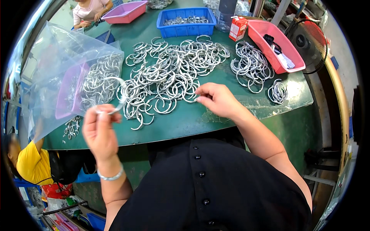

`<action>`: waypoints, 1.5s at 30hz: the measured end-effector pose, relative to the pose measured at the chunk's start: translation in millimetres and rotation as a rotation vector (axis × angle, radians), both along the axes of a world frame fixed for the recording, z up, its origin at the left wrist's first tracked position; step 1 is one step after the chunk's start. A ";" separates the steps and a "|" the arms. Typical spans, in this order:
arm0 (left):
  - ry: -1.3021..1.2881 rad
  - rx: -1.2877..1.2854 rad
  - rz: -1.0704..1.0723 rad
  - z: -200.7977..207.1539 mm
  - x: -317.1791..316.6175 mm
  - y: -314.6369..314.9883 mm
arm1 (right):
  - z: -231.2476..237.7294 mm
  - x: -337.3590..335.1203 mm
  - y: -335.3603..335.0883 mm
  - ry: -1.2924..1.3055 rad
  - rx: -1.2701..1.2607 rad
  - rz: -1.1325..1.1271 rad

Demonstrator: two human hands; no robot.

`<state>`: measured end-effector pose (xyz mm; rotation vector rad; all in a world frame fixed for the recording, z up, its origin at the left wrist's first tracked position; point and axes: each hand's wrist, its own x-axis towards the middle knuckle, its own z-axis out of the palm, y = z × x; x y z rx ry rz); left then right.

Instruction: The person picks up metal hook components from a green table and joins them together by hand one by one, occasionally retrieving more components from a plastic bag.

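My left hand [101, 133] is raised over the near left of the table, thumb and fingers pinched on one end of a silvery open metal ring [123, 92], a C-shaped bangle. The ring is slightly blurred. At the right edge of a large heap of similar open rings [169, 69], my right hand [217, 99] has its thumb and forefinger closed around the end of a ring [189, 99] that still lies against the heap. Beyond my left hand, more rings show through a clear plastic bag [69, 50].
On the green table [185, 125] are a blue bin of small metal parts [187, 32], a pink basket [275, 48], a red carton [238, 29] and two smaller ring piles [252, 63] at right. A fan [308, 42] stands beyond. A person in yellow [34, 163] sits at left, another [90, 13] at the far side.
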<state>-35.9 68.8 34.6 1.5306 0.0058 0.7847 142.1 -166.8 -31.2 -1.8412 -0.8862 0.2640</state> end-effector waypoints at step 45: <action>0.297 0.802 0.109 -41.1 12.7 -35.8 | 26.1 55.9 24.3 -0.401 -0.603 -0.052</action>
